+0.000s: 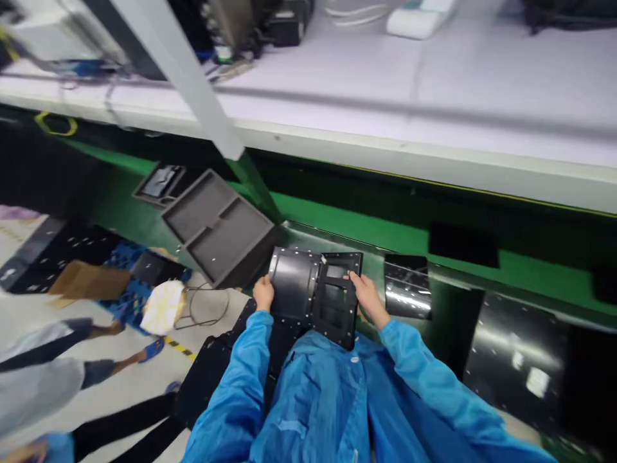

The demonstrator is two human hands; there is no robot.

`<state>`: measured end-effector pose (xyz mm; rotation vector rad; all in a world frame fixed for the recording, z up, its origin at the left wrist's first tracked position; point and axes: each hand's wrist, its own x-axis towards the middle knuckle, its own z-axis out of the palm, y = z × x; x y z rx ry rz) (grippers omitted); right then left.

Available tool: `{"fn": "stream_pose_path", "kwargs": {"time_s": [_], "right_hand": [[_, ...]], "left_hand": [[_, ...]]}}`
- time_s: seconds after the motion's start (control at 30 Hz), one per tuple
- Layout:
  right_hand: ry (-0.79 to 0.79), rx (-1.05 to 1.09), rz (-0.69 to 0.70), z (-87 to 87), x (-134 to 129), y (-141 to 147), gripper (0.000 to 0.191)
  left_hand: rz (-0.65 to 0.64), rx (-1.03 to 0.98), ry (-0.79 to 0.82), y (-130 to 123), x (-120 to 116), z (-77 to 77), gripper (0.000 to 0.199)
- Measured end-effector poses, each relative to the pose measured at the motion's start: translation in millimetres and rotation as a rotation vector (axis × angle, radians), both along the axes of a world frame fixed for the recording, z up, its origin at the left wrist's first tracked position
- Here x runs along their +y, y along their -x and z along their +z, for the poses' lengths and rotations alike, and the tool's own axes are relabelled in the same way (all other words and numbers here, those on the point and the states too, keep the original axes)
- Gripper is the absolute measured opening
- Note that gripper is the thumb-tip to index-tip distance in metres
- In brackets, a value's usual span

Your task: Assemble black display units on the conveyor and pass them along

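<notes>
Above the lap of a blue, wrinkled coat [318,399], a glossy black panel [293,283] with light-dotted edges: solid on the left, rectangular openings on the right. Left hand [263,294] and right hand [367,297] each have their grip clamped on its opposite sides. Left, a matte grey divided tray [236,235]; right, a shiny dark sheet [407,299]. Beyond, a slanting white post [180,71] crosses a smooth white table [482,77].

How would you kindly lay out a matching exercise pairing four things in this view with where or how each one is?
1. Left hand
2. Right hand
3. Open tray
4. Round stool

A. Grey, split into compartments
B. Gripping the edge of a black frame with openings
C. Cream-topped, on the floor
D. Gripping the edge of a solid black panel

Right pairs: 1-D, 2-B, 3-A, 4-C.
</notes>
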<state>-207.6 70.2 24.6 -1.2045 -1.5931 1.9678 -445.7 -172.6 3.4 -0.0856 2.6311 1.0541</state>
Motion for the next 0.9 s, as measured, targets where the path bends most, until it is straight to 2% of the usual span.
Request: {"fn": "stream_pose_path", "kwargs": {"time_s": [0.07, 0.13, 0.2, 0.23, 0.3, 0.33, 0.43, 0.5, 0.57, 0.63, 0.67, 0.73, 0.8, 0.87, 0.9], "right_hand": [[0.042, -0.017, -0.119, -7.7, 7, -12, 0.055], [0.083, 0.007, -0.194, -15.5, 15, -26, 0.054], [0.142, 0.056, -0.243, -21.5, 23, -41, 0.051], [0.172, 0.081, -0.263, -23.6, 26, -48, 0.049], [0.228, 0.123, -0.299, -26.6, 31, -61, 0.046], [0.256, 0.141, -0.313, -27.8, 33, -67, 0.044], [0.276, 0.104, -0.313, -31.5, 44, -84, 0.044], [0.120, -0.072, -0.338, -34.2, 59, -97, 0.046], [-0.157, -0.314, -0.428, -37.2, 75, -112, 0.055], [-0.382, -0.531, -0.500, -41.0, 90, -126, 0.082], [-0.435, -0.625, -0.490, -43.4, 96, -131, 0.098], [-0.449, -0.818, -0.397, -48.5, 104, -137, 0.119], [-0.397, -0.996, -0.305, -53.1, 111, -140, 0.122], [-0.343, -1.063, -0.256, -55.3, 119, -146, 0.111], [-0.323, -1.034, -0.231, -55.1, 124, -151, 0.098]], "left_hand": [[-0.028, 0.052, 0.030, 3, 3, -2.2, 0.016], [-0.091, 0.201, 0.012, -7, 10, -1.8, 0.021], [-0.220, 0.296, -0.089, -32, 25, -2.2, 0.025], [-0.302, 0.272, -0.160, -49, 35, -3.4, 0.025], [-0.435, 0.079, -0.274, -88, 59, -7.7, 0.027], [-0.462, -0.048, -0.304, -107, 71, -10.5, 0.029], [-0.444, -0.344, -0.269, -151, 101, -19.1, 0.042], [-0.456, -0.374, -0.184, -165, 111, -23.6, 0.053], [-0.493, -0.311, -0.104, -171, 115, -27.1, 0.055], [-0.503, -0.259, -0.048, -173, 115, -29.7, 0.054], [-0.502, -0.250, -0.015, -174, 116, -30.7, 0.054], [-0.497, -0.248, 0.067, -175, 118, -32.0, 0.054], [-0.497, -0.246, 0.139, -177, 121, -32.8, 0.057], [-0.499, -0.236, 0.187, -179, 124, -33.9, 0.060], [-0.500, -0.225, 0.204, -179, 126, -34.9, 0.062]]}}
